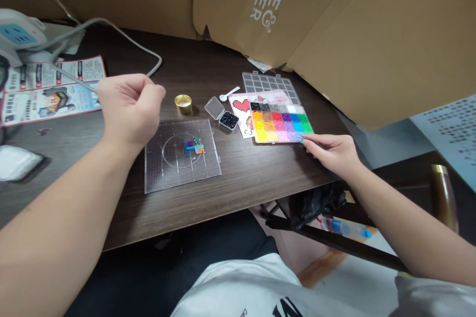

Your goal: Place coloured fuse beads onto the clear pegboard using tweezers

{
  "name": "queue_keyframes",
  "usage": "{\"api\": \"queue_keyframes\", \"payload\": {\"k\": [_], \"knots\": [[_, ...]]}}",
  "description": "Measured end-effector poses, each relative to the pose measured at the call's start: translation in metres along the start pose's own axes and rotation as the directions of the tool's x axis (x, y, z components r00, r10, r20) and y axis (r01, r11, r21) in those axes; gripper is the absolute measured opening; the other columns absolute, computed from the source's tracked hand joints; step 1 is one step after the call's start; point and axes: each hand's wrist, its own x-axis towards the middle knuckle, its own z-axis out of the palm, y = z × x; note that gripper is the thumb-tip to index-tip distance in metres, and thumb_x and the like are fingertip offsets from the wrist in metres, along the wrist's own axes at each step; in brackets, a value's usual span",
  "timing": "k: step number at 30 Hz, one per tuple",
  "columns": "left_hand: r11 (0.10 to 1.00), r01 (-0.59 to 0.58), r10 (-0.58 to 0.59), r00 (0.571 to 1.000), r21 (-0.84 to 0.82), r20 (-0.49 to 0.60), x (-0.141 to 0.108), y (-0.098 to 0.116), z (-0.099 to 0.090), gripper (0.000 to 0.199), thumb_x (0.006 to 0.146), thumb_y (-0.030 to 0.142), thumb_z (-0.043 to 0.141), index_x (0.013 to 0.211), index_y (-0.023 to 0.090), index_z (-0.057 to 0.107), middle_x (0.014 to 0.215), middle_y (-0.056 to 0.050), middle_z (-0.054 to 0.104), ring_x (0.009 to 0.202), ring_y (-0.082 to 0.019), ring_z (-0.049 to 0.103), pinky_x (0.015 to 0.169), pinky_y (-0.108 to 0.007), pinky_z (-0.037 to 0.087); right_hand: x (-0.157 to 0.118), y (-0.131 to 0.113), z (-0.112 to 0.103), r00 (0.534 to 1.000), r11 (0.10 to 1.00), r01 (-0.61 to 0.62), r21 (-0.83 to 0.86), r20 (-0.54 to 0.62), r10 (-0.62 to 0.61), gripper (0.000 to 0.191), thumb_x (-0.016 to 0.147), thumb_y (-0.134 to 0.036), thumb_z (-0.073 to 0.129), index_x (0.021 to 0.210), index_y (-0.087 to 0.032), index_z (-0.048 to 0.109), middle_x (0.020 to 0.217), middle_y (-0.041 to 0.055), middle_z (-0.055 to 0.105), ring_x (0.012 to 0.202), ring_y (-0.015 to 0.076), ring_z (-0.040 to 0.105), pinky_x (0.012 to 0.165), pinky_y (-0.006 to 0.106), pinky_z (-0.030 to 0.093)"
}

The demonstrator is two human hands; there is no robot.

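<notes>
My left hand (pixel 130 104) is closed in a fist above the upper left of a clear pegboard (pixel 156 178); anything inside it is hidden. Pegged near the board's middle is a small patch of coloured beads (pixel 194 147), in blue, green, purple and orange. My right hand (pixel 330 153) has thumb and fingertips drawn together at the near right corner of a bead box (pixel 277 124), by the light blue compartment. Whatever those fingertips hold is too small to make out. Many colours of beads fill the box's compartments.
Behind the pegboard stand a gold tin (pixel 183 104) and a small lidded case of black beads (pixel 228 120). A white spoon (pixel 229 94), a pattern sheet (pixel 238 104) and a clear compartment lid (pixel 256 80) lie farther back. A cable (pixel 122 37) and leaflet (pixel 70 72) are left.
</notes>
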Motion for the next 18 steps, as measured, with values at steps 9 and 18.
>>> {"api": "queue_keyframes", "payload": {"k": [9,18], "knots": [[0.999,-0.038,0.038,0.999,-0.017,0.005,-0.003,0.004,-0.003,0.028,0.062,0.021,0.064,0.042,0.021,0.045,0.043,0.003,0.030,0.045,-0.007,0.027,0.049,-0.036,0.012,-0.002,-0.007,-0.008,0.998,1.000,-0.011,0.016,-0.054,0.012,0.014,0.084,-0.034,0.095,0.094,-0.024,0.095,0.076,0.0040,0.085,0.056,0.0211,0.077,0.054,0.032,0.067],[0.999,-0.028,0.028,0.999,0.019,0.046,-0.005,0.011,0.004,0.048,0.069,-0.013,0.060,0.040,0.018,0.038,0.044,0.006,0.024,0.049,-0.006,0.022,0.054,-0.038,0.013,-0.004,-0.098,0.034,0.947,0.941,0.286,0.182,0.098,-0.306,0.024,0.088,-0.017,0.094,0.108,-0.031,0.096,0.095,0.0035,0.091,0.078,0.0228,0.088,0.074,0.031,0.075]]}}
